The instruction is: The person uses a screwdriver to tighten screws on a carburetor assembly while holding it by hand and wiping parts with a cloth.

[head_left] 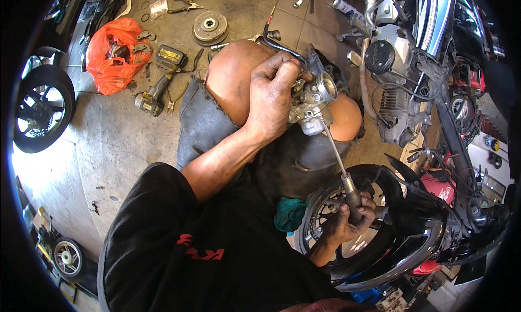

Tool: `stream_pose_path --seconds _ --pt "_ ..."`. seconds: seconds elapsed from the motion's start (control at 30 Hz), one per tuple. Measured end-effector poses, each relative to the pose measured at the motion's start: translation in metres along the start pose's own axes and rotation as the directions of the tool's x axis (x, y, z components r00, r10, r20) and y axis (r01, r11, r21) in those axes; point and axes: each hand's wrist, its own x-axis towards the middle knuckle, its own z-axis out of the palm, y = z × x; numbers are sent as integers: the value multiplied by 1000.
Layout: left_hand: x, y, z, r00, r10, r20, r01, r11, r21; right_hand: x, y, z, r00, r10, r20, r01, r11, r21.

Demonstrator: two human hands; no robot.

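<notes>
The carburetor [312, 108] is apart from the engine [393, 100] at its right, but I judge it is mostly assembled; its inside I cannot see. My left hand [271, 95] has the fingers clamped on it; my right hand [353, 219] grips the screwdriver [335, 148], tip at its underside. Above the carburetor, a black hose [267, 38] could obstruct me; the drill [171, 58] lies to its left.

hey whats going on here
The left hand holds a metal carburetor. The right hand grips a screwdriver by its handle, the shaft reaching up to the carburetor's body. A partly stripped motorcycle is to the right, while a cordless drill and an orange-red plastic bag lie on the floor to the left.
</notes>
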Motion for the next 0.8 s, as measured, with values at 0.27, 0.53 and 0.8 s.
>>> stream_pose_path --seconds 0.27,0.53,0.8 --pt "-3 9 4 999 -37 -34 35 998 -48 13 -25 28 966 249 69 -259 933 249" --pt "-1 4 2 999 1 -53 -3 999 -37 3 -8 0 994 47 101 -28 983 -180" --pt "-1 0 2 999 23 -40 -23 1000 3 16 -19 14 988 146 60 -130 968 -215"
